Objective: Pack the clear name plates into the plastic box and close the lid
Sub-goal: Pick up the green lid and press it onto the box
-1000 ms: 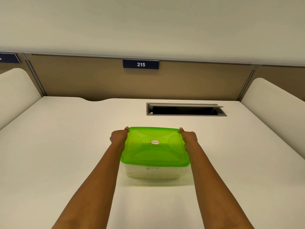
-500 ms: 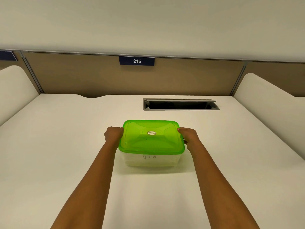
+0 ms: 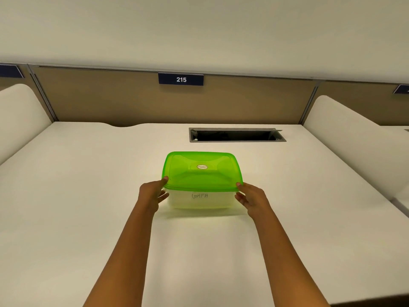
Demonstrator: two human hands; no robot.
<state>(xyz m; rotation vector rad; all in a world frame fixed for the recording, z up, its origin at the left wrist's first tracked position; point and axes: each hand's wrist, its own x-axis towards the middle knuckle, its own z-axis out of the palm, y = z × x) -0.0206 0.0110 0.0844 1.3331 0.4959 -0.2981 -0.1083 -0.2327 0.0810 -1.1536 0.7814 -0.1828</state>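
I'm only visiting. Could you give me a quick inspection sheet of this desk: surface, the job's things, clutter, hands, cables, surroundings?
Surface: white table, no spills seen.
Job's things: plastic box stands on the table with the green lid on top; no name plates visible through its cloudy wall.
Clutter: nothing seen.
Grips: left hand and right hand each touch a near corner of the lid with the thumb, fingers straight.
Cables: nothing seen; an open hatch lies behind the box.
Surroundings: brown partition with sign 215; white side dividers.
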